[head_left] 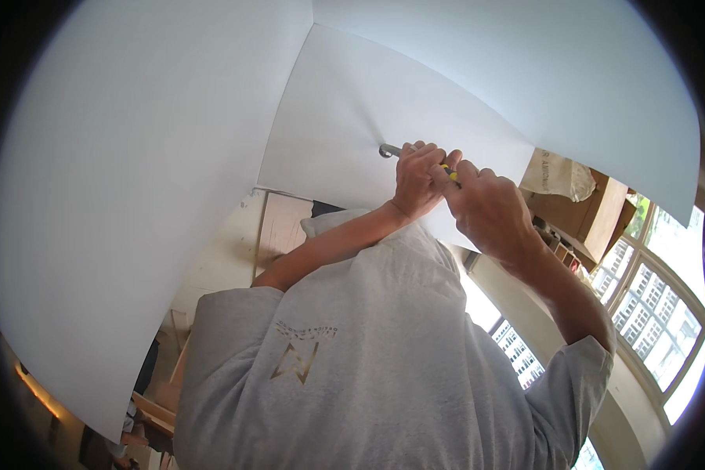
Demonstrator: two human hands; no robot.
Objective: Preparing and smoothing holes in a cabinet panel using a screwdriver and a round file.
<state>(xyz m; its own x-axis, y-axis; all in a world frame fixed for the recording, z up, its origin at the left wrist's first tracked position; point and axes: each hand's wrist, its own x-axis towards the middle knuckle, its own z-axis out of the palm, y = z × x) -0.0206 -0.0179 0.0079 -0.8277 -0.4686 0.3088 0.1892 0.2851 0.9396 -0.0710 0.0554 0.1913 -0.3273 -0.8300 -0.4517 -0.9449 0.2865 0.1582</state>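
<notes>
At upper centre, the left hand (421,176) and right hand (486,200) both wrap curled fingers round a yellow-handled tool (450,172), probably to steady it by the white panel (341,117).

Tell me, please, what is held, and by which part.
A metal-headed tool: the left hand grips behind the head, the right hand grips the yellow-marked handle.

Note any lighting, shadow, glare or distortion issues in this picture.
Head view: fisheye bends the white panel edges and leaves the corners black; head view: bright window panes at right are partly washed out; head view: a soft shadow runs up and left from the metal-ended tool; head view: the lower-left background is dim.
</notes>
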